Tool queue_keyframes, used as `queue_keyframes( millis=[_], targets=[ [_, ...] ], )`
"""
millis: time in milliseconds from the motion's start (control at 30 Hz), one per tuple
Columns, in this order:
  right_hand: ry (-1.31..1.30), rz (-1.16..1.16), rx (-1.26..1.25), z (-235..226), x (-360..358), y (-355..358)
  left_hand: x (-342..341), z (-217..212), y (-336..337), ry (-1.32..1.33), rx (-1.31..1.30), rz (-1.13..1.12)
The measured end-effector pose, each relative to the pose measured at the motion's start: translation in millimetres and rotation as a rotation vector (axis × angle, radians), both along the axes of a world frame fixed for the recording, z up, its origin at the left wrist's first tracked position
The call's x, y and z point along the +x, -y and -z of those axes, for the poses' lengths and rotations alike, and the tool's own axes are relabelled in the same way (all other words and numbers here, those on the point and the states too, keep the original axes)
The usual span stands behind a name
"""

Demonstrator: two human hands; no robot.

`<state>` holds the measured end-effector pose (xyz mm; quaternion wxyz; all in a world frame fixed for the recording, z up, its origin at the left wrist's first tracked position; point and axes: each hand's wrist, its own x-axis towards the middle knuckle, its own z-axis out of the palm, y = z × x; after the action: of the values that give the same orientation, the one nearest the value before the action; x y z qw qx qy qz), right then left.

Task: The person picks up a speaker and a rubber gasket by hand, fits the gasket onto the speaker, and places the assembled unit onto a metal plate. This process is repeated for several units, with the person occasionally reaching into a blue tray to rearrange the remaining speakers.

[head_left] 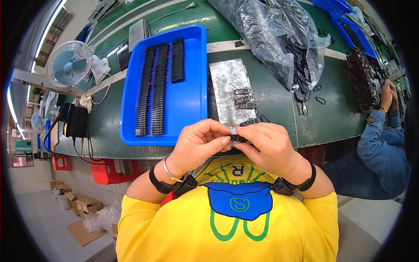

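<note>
My left hand point(197, 142) and my right hand point(271, 143) meet at the near edge of the bench. Their thumbs and fingertips pinch a small black part point(235, 138), mostly hidden by the fingers. Just beyond them lies a scratched metal plate point(227, 87), with several small black frame-like parts point(244, 98) along its right side. A blue tray point(187, 100) left of the plate holds rows of black parts point(158, 94) packed closely together, with thin reddish wires showing among them.
A clear plastic bag point(266, 32) spills black pieces point(301, 83) onto the green bench point(270, 94). A fan point(70, 63) and a black box with cables point(76, 121) stand left. Red stools point(111, 172) sit below. A co-worker's sleeve point(382, 144) is at right, near a wired bundle point(362, 81).
</note>
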<state>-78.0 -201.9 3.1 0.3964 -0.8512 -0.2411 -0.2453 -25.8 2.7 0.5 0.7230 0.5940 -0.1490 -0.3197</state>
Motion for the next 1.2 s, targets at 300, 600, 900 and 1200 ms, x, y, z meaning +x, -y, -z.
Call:
queue_keyframes(
  millis=[300,600,900,1200],
  targets=[
    [-0.013,0.048,-0.074,-2,-4,1,2,-7,13,0.695,0.233,-0.081],
    [-0.082,0.076,-0.125,-1,-5,-3,1,-2,18,1.186,0.280,-0.173],
    [0.068,0.051,-0.027,9,-3,-2,1,6,15,1.368,0.177,-0.190],
    [0.187,0.027,-0.070,10,0,-1,-2,19,6,0.712,0.040,-0.226]
  ],
)
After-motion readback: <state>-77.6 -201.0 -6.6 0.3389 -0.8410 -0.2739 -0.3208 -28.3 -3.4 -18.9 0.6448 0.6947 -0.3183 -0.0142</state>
